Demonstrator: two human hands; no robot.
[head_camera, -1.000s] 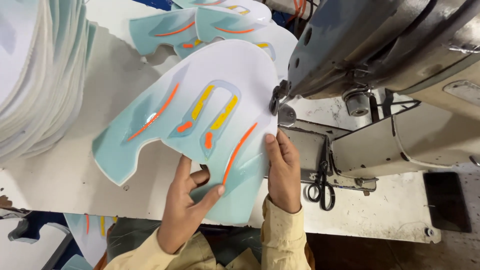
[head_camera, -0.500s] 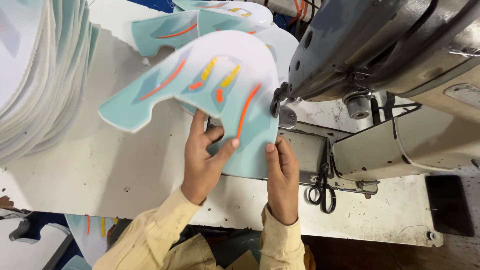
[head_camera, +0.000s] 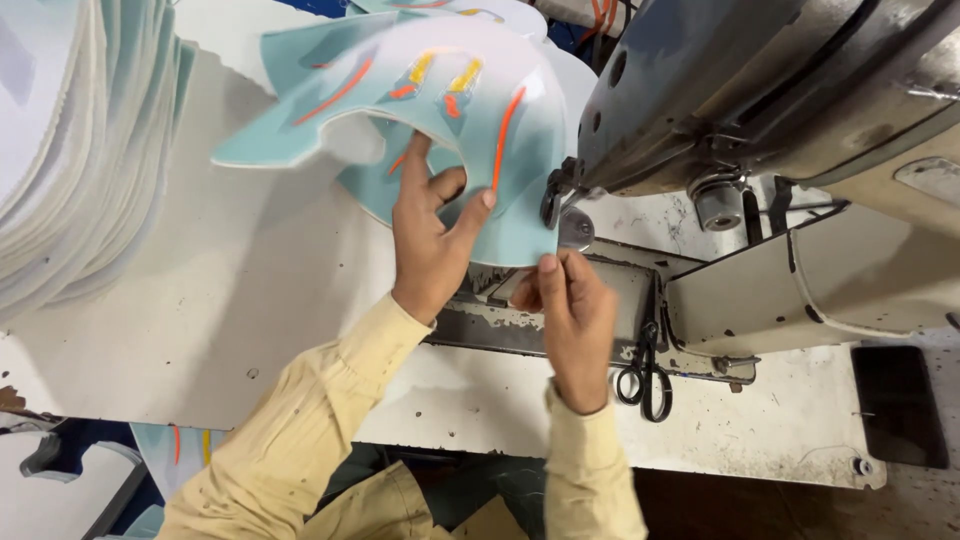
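Note:
A light teal shoe-upper piece with orange and yellow stripes is held curved up in front of the grey sewing machine head. My left hand grips it from below near its middle, thumb on its face. My right hand pinches its lower edge, right by the presser foot. Both sleeves are pale yellow.
A tall stack of white and teal cut pieces fills the left side. More teal pieces lie behind the held one. Black scissors hang at the machine bed's front. The white table ends at the lower edge.
The piece has been pushed away from me and lifted towards the needle. Both hands moved forward with it, and my left hand slid further up under the piece.

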